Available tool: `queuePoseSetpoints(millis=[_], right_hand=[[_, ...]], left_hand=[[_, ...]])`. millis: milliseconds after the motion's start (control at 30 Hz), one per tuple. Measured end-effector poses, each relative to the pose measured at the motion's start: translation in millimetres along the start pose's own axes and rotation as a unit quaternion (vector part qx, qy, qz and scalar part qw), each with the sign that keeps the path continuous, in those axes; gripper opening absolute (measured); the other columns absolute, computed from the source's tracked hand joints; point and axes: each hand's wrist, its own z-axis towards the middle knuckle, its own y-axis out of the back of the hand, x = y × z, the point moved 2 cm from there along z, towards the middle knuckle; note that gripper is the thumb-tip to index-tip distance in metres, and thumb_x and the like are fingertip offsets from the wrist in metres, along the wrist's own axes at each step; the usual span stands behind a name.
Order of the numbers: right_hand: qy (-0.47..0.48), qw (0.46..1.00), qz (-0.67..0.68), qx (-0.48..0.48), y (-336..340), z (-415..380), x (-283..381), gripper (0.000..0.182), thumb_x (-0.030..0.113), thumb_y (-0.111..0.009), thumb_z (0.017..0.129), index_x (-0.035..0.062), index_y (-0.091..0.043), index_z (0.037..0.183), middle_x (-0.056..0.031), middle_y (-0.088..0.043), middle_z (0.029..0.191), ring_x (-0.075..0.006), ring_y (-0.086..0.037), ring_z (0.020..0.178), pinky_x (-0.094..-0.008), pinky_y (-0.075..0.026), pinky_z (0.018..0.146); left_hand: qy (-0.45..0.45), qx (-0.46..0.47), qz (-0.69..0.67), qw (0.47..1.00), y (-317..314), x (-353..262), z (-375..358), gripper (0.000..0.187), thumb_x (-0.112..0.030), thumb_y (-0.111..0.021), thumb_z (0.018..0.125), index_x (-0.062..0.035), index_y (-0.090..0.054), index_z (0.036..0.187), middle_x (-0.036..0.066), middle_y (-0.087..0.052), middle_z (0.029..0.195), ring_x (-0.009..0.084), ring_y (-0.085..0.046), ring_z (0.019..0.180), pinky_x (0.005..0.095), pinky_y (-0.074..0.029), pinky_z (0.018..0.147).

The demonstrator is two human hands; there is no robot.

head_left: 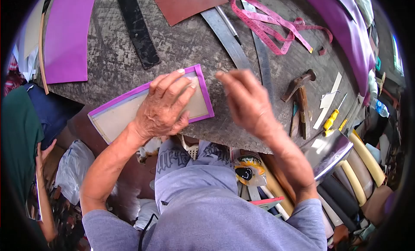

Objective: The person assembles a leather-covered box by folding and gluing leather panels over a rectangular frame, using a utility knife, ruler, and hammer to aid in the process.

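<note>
A curved, pale flat panel [116,117] with purple edging folded over its far and right sides lies partly over the table's near edge. My left hand [163,102] rests on it, fingers spread toward the far edging and thumb by the near edge. Just right of the panel, my right hand [248,99] is raised, slightly blurred, with its fingers curled together. Whatever may be between those fingertips is hidden. A hammer [301,89] with a wooden handle lies to the right of this hand.
On the dark table [181,47] are a purple curved piece [69,39], a black strip [137,30], a brown sheet [188,4], metal rulers [227,37], a pink measuring tape [276,28] and a yellow screwdriver [332,119]. Rolls of material [359,164] stand right. Another person's arm [45,195] shows left.
</note>
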Motion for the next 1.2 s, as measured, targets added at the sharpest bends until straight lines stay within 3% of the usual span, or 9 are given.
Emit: queuePoseSetpoints(millis=[167, 367, 567, 633, 700, 900, 1000, 1100, 1200], right_hand=[[-0.013, 0.986, -0.166, 0.031, -33, -14, 23, 0.067, 0.031, -0.066, 0.091, -0.0007, -0.048, 0.147, -0.0126, -0.054, 0.119, -0.0265, -0.053, 0.096, -0.0395, -0.043, 0.084], [-0.048, 0.974, -0.216, 0.043, -47, -6, 33, 0.076, 0.048, -0.059, 0.094, -0.0017, -0.046, 0.150, -0.0120, -0.050, 0.121, -0.0259, -0.050, 0.100, -0.0401, -0.041, 0.086], [-0.068, 0.973, -0.218, 0.029, -50, -15, 39, 0.078, 0.049, -0.058, 0.094, -0.0017, -0.044, 0.151, -0.0124, -0.049, 0.129, -0.0269, -0.049, 0.107, -0.0423, -0.041, 0.095], [-0.083, 0.973, -0.216, -0.004, -62, -37, 49, 0.077, 0.051, -0.056, 0.095, -0.0013, -0.044, 0.151, -0.0131, -0.047, 0.138, -0.0296, -0.047, 0.122, -0.0476, -0.037, 0.108], [-0.133, 0.965, -0.228, 0.000, -74, -70, 62, 0.073, 0.053, -0.053, 0.099, 0.0017, -0.048, 0.150, -0.0134, -0.042, 0.150, -0.0349, -0.037, 0.140, -0.0534, -0.027, 0.117], [-0.170, 0.962, -0.213, -0.013, -74, -112, 86, 0.070, 0.049, -0.058, 0.097, 0.0027, -0.050, 0.148, -0.0131, -0.043, 0.151, -0.0358, -0.037, 0.141, -0.0568, -0.029, 0.116], [-0.182, 0.965, -0.178, -0.071, -72, -93, 84, 0.067, 0.043, -0.063, 0.095, 0.0019, -0.051, 0.147, -0.0139, -0.043, 0.150, -0.0359, -0.038, 0.139, -0.0555, -0.029, 0.117], [-0.194, 0.952, -0.228, -0.063, -89, -72, 79, 0.067, 0.042, -0.064, 0.095, 0.0012, -0.050, 0.147, -0.0139, -0.043, 0.150, -0.0351, -0.038, 0.139, -0.0549, -0.029, 0.117], [-0.225, 0.946, -0.226, -0.057, -92, -89, 88, 0.071, 0.045, -0.061, 0.096, 0.0008, -0.047, 0.150, -0.0136, -0.041, 0.153, -0.0347, -0.035, 0.143, -0.0554, -0.027, 0.119]], left_hand=[[0.041, -0.007, 0.022, 0.999, 2, 4, 10, 0.070, -0.011, -0.067, 0.077, -0.0003, -0.050, 0.144, 0.016, -0.048, 0.140, 0.0348, -0.047, 0.131, 0.0484, -0.038, 0.108], [0.000, 0.002, 0.085, 0.996, 0, 11, 17, 0.073, -0.012, -0.068, 0.076, -0.0009, -0.051, 0.146, 0.014, -0.051, 0.136, 0.0317, -0.048, 0.126, 0.0450, -0.042, 0.103], [-0.003, -0.010, 0.113, 0.994, -5, 10, 16, 0.070, -0.015, -0.067, 0.078, -0.0012, -0.053, 0.145, 0.012, -0.052, 0.134, 0.0303, -0.049, 0.125, 0.0443, -0.041, 0.103], [-0.001, -0.008, 0.118, 0.993, -5, 8, 17, 0.070, -0.014, -0.067, 0.078, -0.0013, -0.053, 0.145, 0.012, -0.052, 0.134, 0.0300, -0.049, 0.124, 0.0439, -0.041, 0.102], [0.004, -0.002, 0.122, 0.993, -4, 7, 18, 0.070, -0.011, -0.067, 0.078, -0.0014, -0.053, 0.146, 0.012, -0.052, 0.133, 0.0296, -0.050, 0.123, 0.0434, -0.041, 0.101], [0.009, -0.009, 0.126, 0.992, -3, 7, 19, 0.063, -0.023, -0.067, 0.089, -0.0054, -0.052, 0.147, 0.010, -0.051, 0.133, 0.0272, -0.048, 0.124, 0.0426, -0.040, 0.102], [-0.029, -0.003, 0.191, 0.981, -2, 2, 22, 0.066, -0.024, -0.069, 0.088, -0.0116, -0.051, 0.150, 0.010, -0.051, 0.131, 0.0266, -0.048, 0.122, 0.0425, -0.040, 0.102], [-0.040, 0.020, 0.189, 0.981, -2, 9, 22, 0.068, -0.027, -0.066, 0.089, -0.0165, -0.048, 0.153, 0.010, -0.049, 0.131, 0.0262, -0.046, 0.124, 0.0421, -0.037, 0.104], [-0.014, 0.040, 0.194, 0.980, -4, 10, 21, 0.070, -0.032, -0.063, 0.090, -0.0149, -0.045, 0.155, 0.010, -0.047, 0.133, 0.0262, -0.043, 0.126, 0.0422, -0.034, 0.106]])
